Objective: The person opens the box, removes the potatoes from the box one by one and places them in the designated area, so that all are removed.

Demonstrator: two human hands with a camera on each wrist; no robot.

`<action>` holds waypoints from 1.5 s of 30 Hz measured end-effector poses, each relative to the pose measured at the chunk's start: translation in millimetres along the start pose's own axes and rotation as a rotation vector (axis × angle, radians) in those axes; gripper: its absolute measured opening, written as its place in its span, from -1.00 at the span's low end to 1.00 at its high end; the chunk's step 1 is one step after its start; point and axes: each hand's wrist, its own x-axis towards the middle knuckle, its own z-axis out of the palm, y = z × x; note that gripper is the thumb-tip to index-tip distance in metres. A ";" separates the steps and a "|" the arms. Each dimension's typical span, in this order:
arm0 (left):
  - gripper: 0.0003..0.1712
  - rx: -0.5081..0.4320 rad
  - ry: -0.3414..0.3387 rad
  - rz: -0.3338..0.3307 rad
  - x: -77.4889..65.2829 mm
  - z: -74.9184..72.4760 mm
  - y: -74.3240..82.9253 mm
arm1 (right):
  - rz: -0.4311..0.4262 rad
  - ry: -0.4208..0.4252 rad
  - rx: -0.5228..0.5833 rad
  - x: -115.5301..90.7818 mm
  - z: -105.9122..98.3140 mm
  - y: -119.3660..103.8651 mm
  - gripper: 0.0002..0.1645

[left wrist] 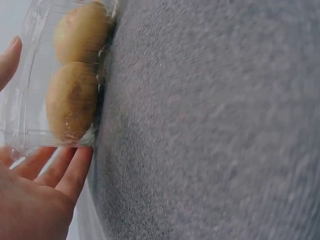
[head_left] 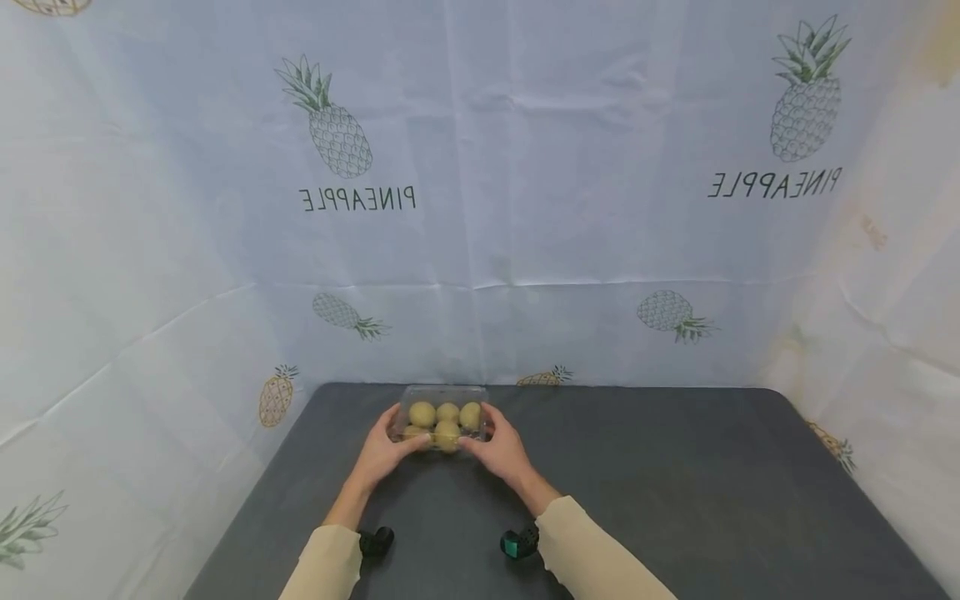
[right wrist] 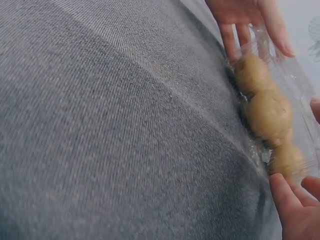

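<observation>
A clear plastic clamshell box (head_left: pixel 444 392) sits at the far edge of the dark table, left of its middle. Several yellow-brown, potato-like rounds (head_left: pixel 422 414) lie inside it in rows. My left hand (head_left: pixel 377 452) holds the box's left side, its thumb over the near edge. On the opposite side my right hand (head_left: pixel 506 452) grips it the same way. The left wrist view has the fingers (left wrist: pixel 75 175) against the box's end wall, low beside the table. In the right wrist view, both hands flank the box, and the rounds (right wrist: pixel 270 115) show through its wall.
The dark grey table (head_left: pixel 645 483) stretches widely to the right of the box. A pale cloth (head_left: pixel 570 233) printed with pineapples hangs behind the table and along both sides. Dark devices (head_left: pixel 521 543) are strapped at both wrists, below the sleeves' cuffs.
</observation>
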 end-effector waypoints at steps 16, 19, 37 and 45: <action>0.17 0.016 0.024 -0.002 -4.6 17.1 12.0 | 0.003 -0.013 -0.063 -2.4 -28.9 0.6 0.00; 0.16 0.036 0.036 0.003 -4.8 21.0 13.0 | 0.007 -0.008 -0.062 -3.2 -33.0 0.7 -0.01; 0.12 0.036 0.015 -0.005 -4.9 46.6 29.9 | 0.039 0.029 -0.052 -14.8 -62.7 9.2 -0.04; 0.08 0.034 -0.017 0.012 -6.4 58.6 33.8 | 0.042 0.031 -0.072 -21.7 -78.8 12.7 -0.06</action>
